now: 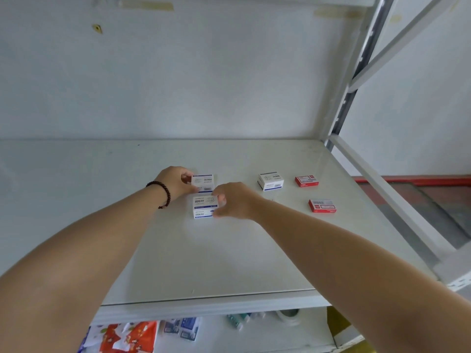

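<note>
Two small white-and-blue boxes lie close together near the middle of a white shelf (178, 263). My left hand (175, 183), with a dark bead bracelet on its wrist, grips the farther box (204, 182) from its left side. My right hand (234, 201) pinches the right end of the nearer box (204, 206), thumb below and fingers above. Both boxes appear to rest on the shelf, almost touching each other.
A third white box (270, 181) and two red boxes (306, 181) (322, 206) lie to the right on the shelf. A metal upright (356, 80) and side rail (387, 189) bound the shelf on the right. A lower shelf holds colourful packets (127, 337).
</note>
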